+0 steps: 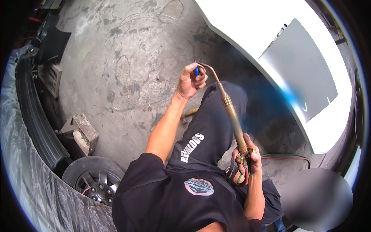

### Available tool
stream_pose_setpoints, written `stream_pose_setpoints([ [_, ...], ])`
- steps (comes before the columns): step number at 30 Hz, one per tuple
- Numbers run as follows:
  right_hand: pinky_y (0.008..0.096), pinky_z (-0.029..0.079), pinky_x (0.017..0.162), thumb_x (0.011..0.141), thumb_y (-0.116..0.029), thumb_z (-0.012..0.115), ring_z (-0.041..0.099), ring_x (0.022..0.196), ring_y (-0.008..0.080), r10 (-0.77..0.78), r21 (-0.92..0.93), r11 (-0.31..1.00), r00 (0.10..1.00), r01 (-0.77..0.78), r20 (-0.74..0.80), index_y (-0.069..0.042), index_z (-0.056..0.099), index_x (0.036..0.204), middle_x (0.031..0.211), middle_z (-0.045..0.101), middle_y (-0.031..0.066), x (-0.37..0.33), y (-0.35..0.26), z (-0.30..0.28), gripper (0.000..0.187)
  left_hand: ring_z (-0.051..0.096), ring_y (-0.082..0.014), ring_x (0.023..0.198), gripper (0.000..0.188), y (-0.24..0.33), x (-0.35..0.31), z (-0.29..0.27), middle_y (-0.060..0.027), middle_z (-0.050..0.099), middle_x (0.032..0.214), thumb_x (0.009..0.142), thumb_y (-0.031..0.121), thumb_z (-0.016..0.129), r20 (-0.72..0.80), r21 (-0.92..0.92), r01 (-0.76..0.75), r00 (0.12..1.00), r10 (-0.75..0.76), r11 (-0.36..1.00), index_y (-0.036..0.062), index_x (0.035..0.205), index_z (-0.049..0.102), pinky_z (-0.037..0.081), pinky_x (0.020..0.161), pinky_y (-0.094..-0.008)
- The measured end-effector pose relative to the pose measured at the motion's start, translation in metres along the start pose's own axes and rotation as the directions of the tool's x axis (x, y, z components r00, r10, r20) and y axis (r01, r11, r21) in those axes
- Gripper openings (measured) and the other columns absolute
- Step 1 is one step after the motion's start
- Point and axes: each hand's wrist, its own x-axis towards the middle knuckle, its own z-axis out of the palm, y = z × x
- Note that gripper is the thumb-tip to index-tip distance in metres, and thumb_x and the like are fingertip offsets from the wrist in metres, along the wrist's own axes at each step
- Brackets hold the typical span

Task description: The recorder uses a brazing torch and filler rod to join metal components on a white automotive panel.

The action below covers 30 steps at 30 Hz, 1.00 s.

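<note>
In my right hand is a brass gas torch, held around the valve end with the fingers closed near its knobs. The torch points up and away from me, and its thin bent neck curves left at the far end. My left hand is closed around a small blue lighter, right beside the torch tip. No flame can be made out at the tip. Red and green hoses run near the torch's lower end, partly hidden by my hand and arm.
A white car panel with a grey area stands at the right. On the left are a wheel, a metal bracket, a long black trim part and plastic sheeting. A blurred patch covers the lower right.
</note>
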Motion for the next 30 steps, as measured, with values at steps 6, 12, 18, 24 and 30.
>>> stream_pose_setpoints([
  [6,0.0276,0.056,0.038,0.09,-0.028,0.079,0.066,0.065,0.0278,-0.008,-0.018,1.0,1.0,0.008,0.022,-0.012,0.041,0.16,0.1,0.061,0.0387,0.0,-0.001,0.001,0.082,0.031,-0.0091,0.054,0.049,-0.009,-0.002,0.001,0.0035,0.039,0.062,0.099,0.054,0.06,-0.104,-0.162,-0.006,0.995,-0.011,0.987,0.0075,0.087,0.07,0.025,0.045,-0.0248],
  [12,0.0264,0.055,0.037,0.091,-0.032,0.079,0.066,0.064,0.0261,-0.006,-0.083,0.996,1.0,0.007,0.013,-0.011,0.039,0.161,0.099,0.062,0.0378,0.0,0.002,0.003,0.084,0.034,-0.0092,0.056,0.055,-0.003,-0.001,-0.006,0.0034,0.041,0.065,0.1,0.06,0.058,-0.004,-0.049,0.03,1.0,-0.03,0.998,0.0072,0.089,0.07,0.026,0.046,-0.0244],
  [18,0.025,0.053,0.037,0.092,-0.039,0.079,0.065,0.065,0.0243,-0.012,-0.133,0.991,1.0,0.015,0.024,-0.01,0.038,0.161,0.099,0.062,0.0362,0.002,0.001,0.004,0.085,0.034,-0.0092,0.055,0.051,-0.011,-0.004,0.0,0.0037,0.041,0.064,0.1,0.056,0.059,-0.097,-0.2,0.007,0.995,-0.027,0.98,0.0075,0.087,0.069,0.026,0.045,-0.0247],
  [24,0.0239,0.052,0.036,0.092,-0.046,0.079,0.064,0.064,0.0226,0.014,-0.199,0.98,0.999,-0.004,0.045,-0.013,0.039,0.161,0.098,0.063,0.0341,0.003,0.001,0.007,0.087,0.033,-0.0089,0.054,0.049,-0.004,-0.004,-0.008,0.0048,0.04,0.065,0.101,0.054,0.057,-0.02,-0.123,0.033,0.999,-0.036,0.992,0.0085,0.087,0.067,0.027,0.045,-0.0245],
  [30,0.0245,0.051,0.036,0.09,-0.046,0.08,0.063,0.063,0.023,0.009,-0.204,0.979,1.0,-0.003,0.028,-0.015,0.042,0.16,0.096,0.063,0.0335,0.004,0.001,0.009,0.085,0.041,-0.0097,0.057,0.047,-0.016,-0.014,-0.01,0.0016,0.045,0.067,0.1,0.053,0.059,-0.049,-0.176,0.068,0.996,-0.078,0.982,0.0079,0.092,0.07,0.031,0.048,-0.0235],
])
